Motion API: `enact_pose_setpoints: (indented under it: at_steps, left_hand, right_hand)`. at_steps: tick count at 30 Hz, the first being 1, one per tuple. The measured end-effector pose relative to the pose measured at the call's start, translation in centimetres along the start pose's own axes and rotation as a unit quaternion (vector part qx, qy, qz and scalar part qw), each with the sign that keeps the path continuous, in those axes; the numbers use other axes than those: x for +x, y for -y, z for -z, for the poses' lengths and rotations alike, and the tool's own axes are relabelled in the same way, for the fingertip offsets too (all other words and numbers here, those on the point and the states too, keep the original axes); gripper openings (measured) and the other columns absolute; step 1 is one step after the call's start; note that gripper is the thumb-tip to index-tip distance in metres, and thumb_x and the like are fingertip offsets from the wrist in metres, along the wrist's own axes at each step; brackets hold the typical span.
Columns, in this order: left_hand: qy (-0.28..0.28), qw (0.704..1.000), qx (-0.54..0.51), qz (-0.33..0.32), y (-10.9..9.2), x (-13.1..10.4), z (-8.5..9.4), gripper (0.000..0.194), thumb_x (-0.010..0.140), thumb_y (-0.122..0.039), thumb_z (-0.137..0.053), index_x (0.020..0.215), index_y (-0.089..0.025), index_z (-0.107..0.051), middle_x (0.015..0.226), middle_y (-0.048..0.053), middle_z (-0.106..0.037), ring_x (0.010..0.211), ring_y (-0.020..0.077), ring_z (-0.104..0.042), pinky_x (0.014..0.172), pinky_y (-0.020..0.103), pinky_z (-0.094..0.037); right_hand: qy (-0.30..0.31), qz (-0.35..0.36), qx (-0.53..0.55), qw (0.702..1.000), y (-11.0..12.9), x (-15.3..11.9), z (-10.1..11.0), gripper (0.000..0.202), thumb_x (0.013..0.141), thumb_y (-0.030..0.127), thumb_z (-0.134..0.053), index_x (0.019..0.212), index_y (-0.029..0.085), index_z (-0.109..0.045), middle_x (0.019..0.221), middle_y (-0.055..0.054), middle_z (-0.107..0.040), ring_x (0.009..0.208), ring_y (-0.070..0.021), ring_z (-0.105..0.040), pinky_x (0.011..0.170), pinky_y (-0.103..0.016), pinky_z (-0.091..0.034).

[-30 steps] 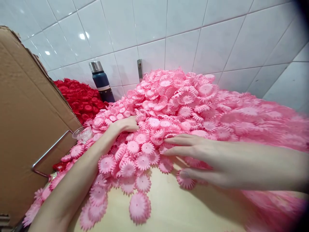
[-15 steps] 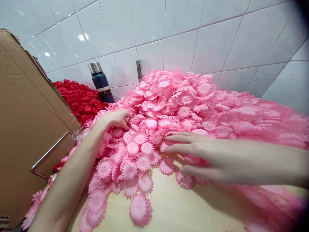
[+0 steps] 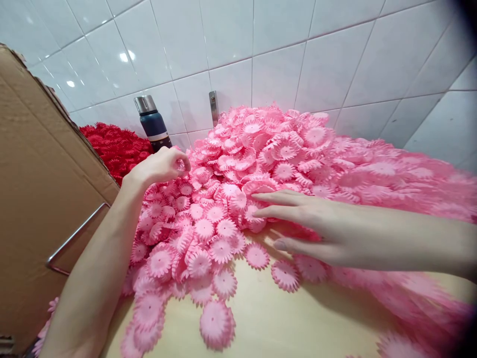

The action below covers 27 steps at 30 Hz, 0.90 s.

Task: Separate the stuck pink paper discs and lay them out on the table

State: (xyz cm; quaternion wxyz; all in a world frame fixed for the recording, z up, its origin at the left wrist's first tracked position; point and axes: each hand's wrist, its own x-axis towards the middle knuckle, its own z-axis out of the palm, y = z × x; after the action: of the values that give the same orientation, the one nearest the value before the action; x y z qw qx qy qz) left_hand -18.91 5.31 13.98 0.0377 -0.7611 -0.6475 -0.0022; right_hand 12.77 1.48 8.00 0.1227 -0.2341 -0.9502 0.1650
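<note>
White tiles with dark grout lines cover the wall [image 3: 279, 30] behind a dark blue bottle [image 3: 153, 124] with a silver cap and a pale band. Left of the bottle rises a pile of red scalloped pieces [image 3: 115, 149], partly screened by a cardboard panel [image 3: 44, 189], with a bent metal rod [image 3: 76, 232] in front of the panel. Right of the bottle, a small metal bracket [image 3: 213, 107] stands against the tiles.

Pink scalloped discs form a large heap [image 3: 268, 144] to the right of the bottle, spilling nearer the viewer over a pale tabletop [image 3: 268, 323]. Well in front of the bottle, a small overlapping stack [image 3: 216, 323] lies at the spill's near edge; 2 discs, 1 flat disc [image 3: 257, 255] and 1 neighbouring disc [image 3: 285, 276], lie farther right of the bottle.

Just in front of the bottle, the left hand [image 3: 158, 166] is raised over the pink discs, fingers curled toward the thumb. Some pink shows by its fingertips, but I cannot tell whether it pinches a disc. Farther right of the bottle and nearer the viewer, the right hand [image 3: 309, 214] is spread, 2 fingertips at the heap's edge and its thumb apart over the tabletop.
</note>
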Motion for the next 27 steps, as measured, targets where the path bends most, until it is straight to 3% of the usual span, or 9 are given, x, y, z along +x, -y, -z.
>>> enact_pose_setpoints:
  at_steps: [3, 6, 10, 12, 15, 19, 22, 26, 27]
  left_hand:
    - [-0.041, 0.999, -0.032, -0.001, -0.7, -0.4, 0.5, 0.038, 0.072, -0.034, -0.061, 0.107, -0.020, -0.064, 0.104, 0.007, -0.066, 0.090, 0.0193, -0.058, 0.077, 0.027, -0.043]
    - [-0.059, 0.992, -0.102, -0.049, -1.6, -1.0, 1.2, 0.042, 0.075, -0.040, -0.061, 0.109, -0.016, -0.063, 0.106, 0.009, -0.065, 0.091, 0.0190, -0.059, 0.078, 0.028, -0.045]
    - [-0.030, 0.962, -0.241, -0.123, -3.6, -1.9, 2.0, 0.040, 0.077, -0.040, -0.064, 0.110, -0.017, -0.064, 0.100, 0.007, -0.068, 0.089, 0.0168, -0.062, 0.075, 0.026, -0.048]
    - [-0.021, 0.936, -0.315, -0.158, -4.9, -2.2, 2.0, 0.037, 0.076, -0.036, -0.067, 0.109, -0.017, -0.065, 0.102, 0.007, -0.068, 0.090, 0.0163, -0.064, 0.075, 0.025, -0.050]
    - [0.000, 0.903, -0.371, -0.217, -6.9, -2.3, 1.8, 0.033, 0.075, -0.031, -0.070, 0.105, -0.018, -0.066, 0.101, 0.005, -0.069, 0.081, 0.0131, -0.064, 0.069, 0.023, -0.052]
    - [0.044, 0.908, -0.335, -0.249, -8.9, -2.3, 1.8, 0.034, 0.074, -0.033, -0.070, 0.105, -0.019, -0.068, 0.098, 0.005, -0.070, 0.081, 0.0155, -0.065, 0.068, 0.025, -0.054]
    - [0.060, 0.929, -0.285, -0.226, -8.3, -2.5, 2.4, 0.034, 0.077, -0.036, -0.067, 0.107, -0.022, -0.067, 0.100, 0.005, -0.071, 0.085, 0.0172, -0.066, 0.070, 0.025, -0.053]
    - [0.045, 0.988, -0.097, -0.108, -3.8, -2.2, 3.0, 0.043, 0.075, -0.049, -0.065, 0.112, -0.027, -0.065, 0.098, 0.004, -0.071, 0.082, 0.0184, -0.065, 0.063, 0.024, -0.049]
    - [0.069, 0.994, -0.047, -0.067, -2.6, -2.1, 3.0, 0.048, 0.073, -0.051, -0.066, 0.114, -0.027, -0.064, 0.100, 0.005, -0.071, 0.084, 0.0205, -0.066, 0.064, 0.026, -0.049]
  right_hand:
    - [-0.003, 0.021, -0.010, 1.000, -0.1, 0.2, 0.2, 0.034, 0.091, 0.035, -0.047, 0.122, 0.028, -0.060, 0.134, -0.004, -0.055, 0.120, -0.0269, -0.054, 0.092, -0.039, -0.050]
    - [-0.071, 0.023, -0.021, 0.997, -0.1, 0.4, 0.4, 0.029, 0.090, 0.032, -0.050, 0.114, 0.023, -0.064, 0.121, -0.007, -0.063, 0.105, -0.0242, -0.062, 0.082, -0.036, -0.053]
    - [-0.170, -0.018, 0.008, 0.985, 0.4, 0.7, 0.6, 0.023, 0.088, 0.030, -0.053, 0.100, 0.018, -0.069, 0.093, -0.005, -0.072, 0.079, -0.0174, -0.066, 0.070, -0.031, -0.053]
    - [-0.205, -0.050, 0.045, 0.976, 0.7, 0.7, 0.5, 0.027, 0.086, 0.034, -0.056, 0.103, 0.017, -0.068, 0.091, -0.005, -0.072, 0.078, -0.0163, -0.066, 0.068, -0.029, -0.053]
    - [-0.216, -0.061, 0.125, 0.967, 1.2, 0.8, 0.4, 0.030, 0.084, 0.037, -0.059, 0.108, 0.019, -0.067, 0.092, -0.003, -0.072, 0.080, -0.0146, -0.066, 0.065, -0.026, -0.053]
    - [-0.214, -0.039, 0.157, 0.963, 1.5, 0.8, 0.6, 0.016, 0.085, 0.031, -0.059, 0.087, 0.019, -0.070, 0.074, 0.000, -0.070, 0.064, -0.0120, -0.063, 0.056, -0.024, -0.048]
    - [-0.217, -0.045, 0.121, 0.967, 1.6, 0.6, 0.9, 0.015, 0.084, 0.027, -0.059, 0.075, 0.018, -0.067, 0.066, 0.000, -0.067, 0.057, -0.0105, -0.059, 0.053, -0.024, -0.045]
    - [-0.225, -0.041, 0.067, 0.971, 1.3, 0.4, 1.3, 0.017, 0.081, 0.020, -0.058, 0.064, 0.017, -0.060, 0.068, -0.001, -0.066, 0.063, -0.0115, -0.059, 0.059, -0.025, -0.045]
    - [-0.231, -0.039, 0.062, 0.970, 1.2, 0.4, 1.4, 0.018, 0.081, 0.020, -0.058, 0.063, 0.017, -0.059, 0.069, -0.001, -0.066, 0.064, -0.0119, -0.060, 0.060, -0.025, -0.045]
